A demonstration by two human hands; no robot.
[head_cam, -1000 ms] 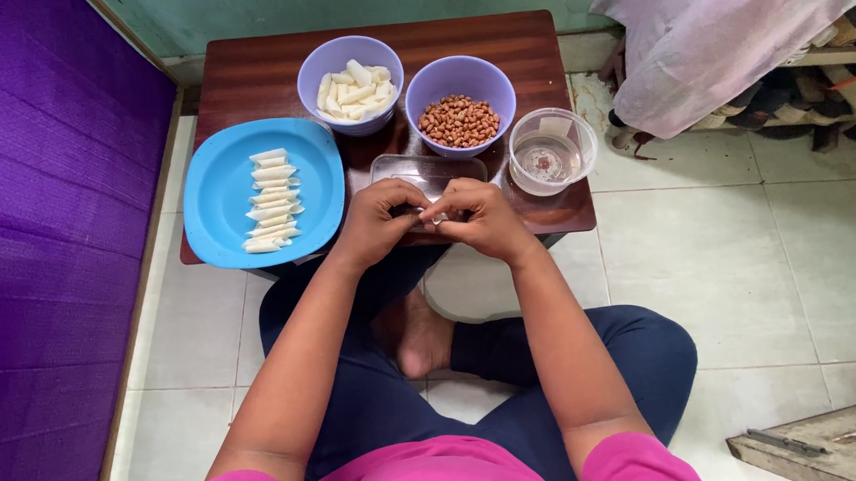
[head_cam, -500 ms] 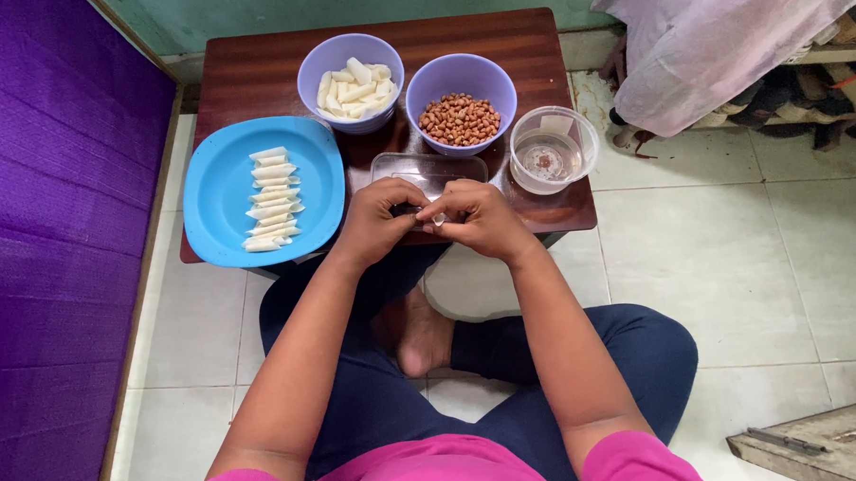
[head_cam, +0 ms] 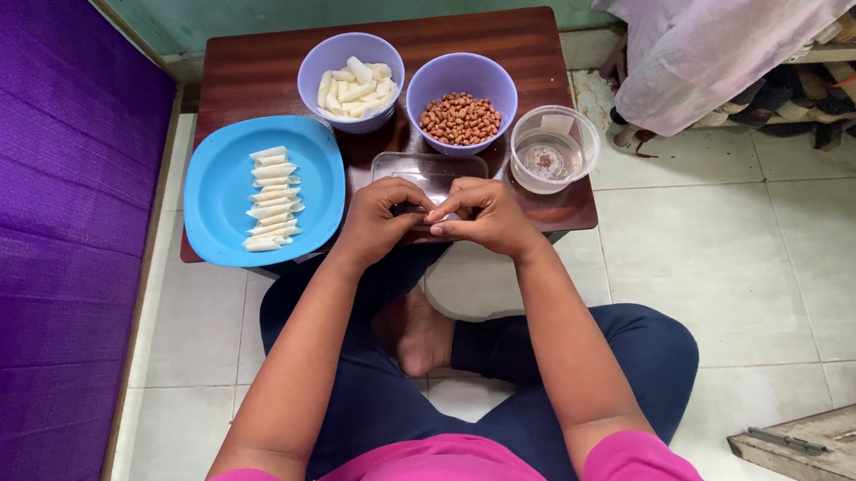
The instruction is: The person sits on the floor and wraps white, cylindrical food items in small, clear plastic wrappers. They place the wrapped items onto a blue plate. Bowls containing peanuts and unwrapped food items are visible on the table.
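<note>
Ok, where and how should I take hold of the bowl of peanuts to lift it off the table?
Probably by the rim of the bowl of peanuts, on its right side, coming down from above. It is round and upright, and that side has the widest gap; the other bowl stands close on its left and the clear tray in front.

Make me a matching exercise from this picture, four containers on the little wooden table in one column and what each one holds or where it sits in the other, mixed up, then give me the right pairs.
Column one
1. round blue plastic plate
2. purple plastic bowl on the left
3. purple plastic bowl on the right
4. round clear plastic cup

Column two
A. brown peanuts
B. loose pile of white pieces
C. row of white rolled pieces
D. nearly empty, at the table's right edge

Pairs: 1-C, 2-B, 3-A, 4-D
</note>
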